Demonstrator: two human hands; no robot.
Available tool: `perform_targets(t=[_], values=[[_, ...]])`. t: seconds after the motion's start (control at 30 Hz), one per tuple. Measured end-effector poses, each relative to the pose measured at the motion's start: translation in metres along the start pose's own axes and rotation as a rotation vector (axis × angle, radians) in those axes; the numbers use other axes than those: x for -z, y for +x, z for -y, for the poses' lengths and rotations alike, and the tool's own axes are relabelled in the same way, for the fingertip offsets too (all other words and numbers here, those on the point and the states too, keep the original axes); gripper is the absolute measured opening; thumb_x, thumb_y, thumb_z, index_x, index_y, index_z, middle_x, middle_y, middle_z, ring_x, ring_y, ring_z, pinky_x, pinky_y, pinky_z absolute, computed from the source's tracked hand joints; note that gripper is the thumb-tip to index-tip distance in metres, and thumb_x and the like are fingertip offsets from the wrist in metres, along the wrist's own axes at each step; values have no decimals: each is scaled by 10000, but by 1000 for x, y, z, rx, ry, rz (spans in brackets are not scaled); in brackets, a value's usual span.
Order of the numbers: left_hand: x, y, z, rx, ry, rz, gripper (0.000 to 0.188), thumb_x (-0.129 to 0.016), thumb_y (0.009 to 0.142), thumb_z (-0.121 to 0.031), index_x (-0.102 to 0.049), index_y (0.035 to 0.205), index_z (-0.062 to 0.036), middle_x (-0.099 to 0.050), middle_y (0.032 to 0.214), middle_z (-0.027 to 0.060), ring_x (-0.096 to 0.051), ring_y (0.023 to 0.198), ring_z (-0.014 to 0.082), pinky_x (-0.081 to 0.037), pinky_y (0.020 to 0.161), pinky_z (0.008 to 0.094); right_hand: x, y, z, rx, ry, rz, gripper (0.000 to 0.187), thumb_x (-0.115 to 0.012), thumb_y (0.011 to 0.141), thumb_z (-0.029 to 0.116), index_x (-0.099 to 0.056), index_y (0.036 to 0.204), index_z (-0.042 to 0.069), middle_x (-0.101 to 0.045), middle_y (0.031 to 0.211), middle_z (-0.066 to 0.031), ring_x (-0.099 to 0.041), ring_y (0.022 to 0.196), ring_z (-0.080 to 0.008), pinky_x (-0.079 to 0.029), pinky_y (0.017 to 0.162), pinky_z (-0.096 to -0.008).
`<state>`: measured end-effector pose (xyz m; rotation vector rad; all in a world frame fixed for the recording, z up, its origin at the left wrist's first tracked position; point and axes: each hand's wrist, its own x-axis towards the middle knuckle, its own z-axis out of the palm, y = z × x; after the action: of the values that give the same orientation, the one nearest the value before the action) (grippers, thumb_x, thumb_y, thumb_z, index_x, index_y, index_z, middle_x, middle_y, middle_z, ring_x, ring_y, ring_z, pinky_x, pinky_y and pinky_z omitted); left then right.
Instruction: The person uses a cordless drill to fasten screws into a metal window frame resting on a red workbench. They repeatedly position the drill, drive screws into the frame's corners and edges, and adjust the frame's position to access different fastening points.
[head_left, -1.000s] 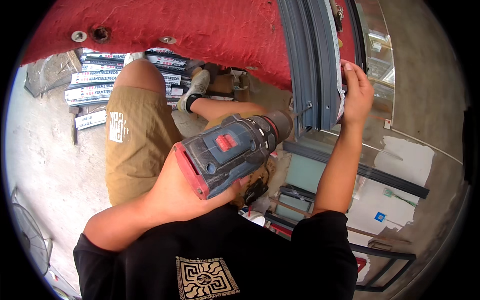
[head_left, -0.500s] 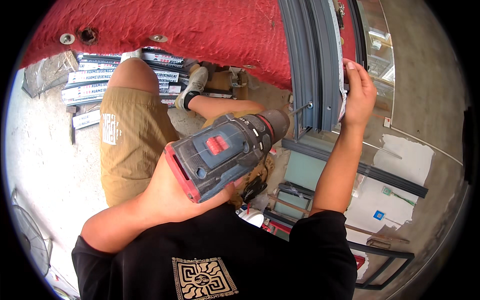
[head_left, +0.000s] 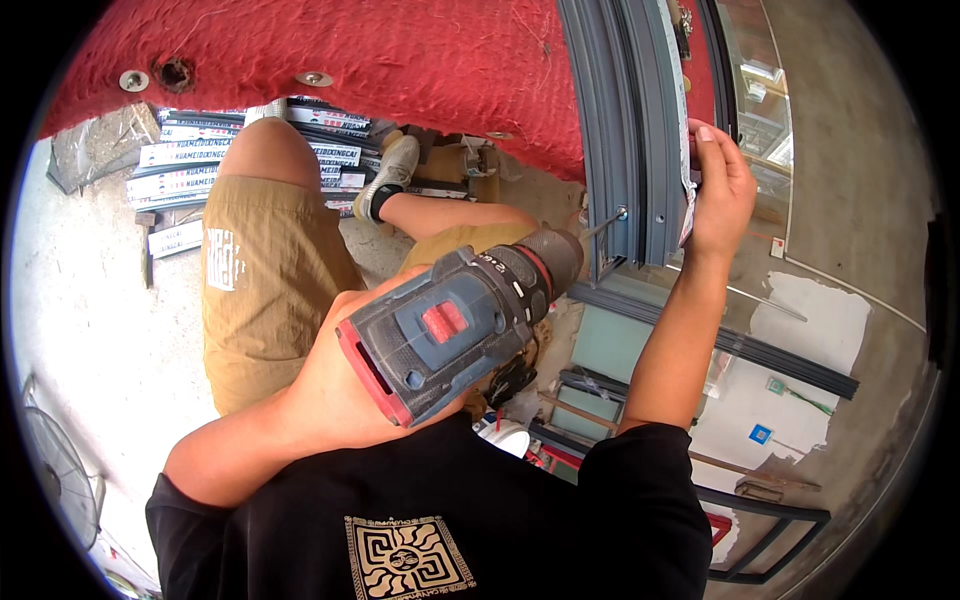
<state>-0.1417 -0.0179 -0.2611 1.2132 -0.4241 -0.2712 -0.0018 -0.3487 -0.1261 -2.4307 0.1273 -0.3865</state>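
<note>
Drill work, seen from above the shoulders. Nearest: black T-shirt (head_left: 440,520) with a square maze print on the chest, filling the lower middle. Left hand (head_left: 330,385) wrapped around the grip of a cordless drill (head_left: 455,320), grey-blue body with red trim; the fingers sit under the tool, so I cannot tell how they lie. Drill points right and away, its bit (head_left: 603,222) touching the face of a grey aluminium frame profile (head_left: 625,130). Profile stands upright in the view, right of centre, running off the top edge. Right hand (head_left: 718,185) up at the profile's right edge, fingers pressed together and curled over that edge, thumb on the near side, bracing it. Below the drill: khaki shorts (head_left: 255,280), one knee raised to the left, a foot in a light sneaker (head_left: 390,170) farther off. Beyond, a red carpeted surface (head_left: 400,60) spans the top. Far left, a stack of boxed profiles (head_left: 180,170) on the concrete floor (head_left: 80,300). Fan (head_left: 55,475) low at the left rim.
</note>
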Motion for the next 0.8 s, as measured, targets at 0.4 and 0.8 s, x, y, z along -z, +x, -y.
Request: perform_targets(t=[0.4, 0.8], values=[[6, 3, 9, 13, -33, 64, 842, -983, 733, -339, -619, 1397, 29, -796, 1099, 89, -763, 942, 144, -603, 895, 309, 1, 1, -1, 6, -11, 1, 279, -658, 1085, 202, -804, 1143, -28, -708, 844, -18, -620, 812, -85, -485, 766, -251], [9, 3, 2, 197, -137, -47, 432, -883, 817, -71, -687, 1195, 0, -690, 1129, 96, -709, 966, 208, -562, 870, 344, 2, 3, -5, 12, -10, 13, 280, -653, 1087, 208, -806, 1137, -21, -709, 836, -18, -617, 810, -79, -486, 758, -249]])
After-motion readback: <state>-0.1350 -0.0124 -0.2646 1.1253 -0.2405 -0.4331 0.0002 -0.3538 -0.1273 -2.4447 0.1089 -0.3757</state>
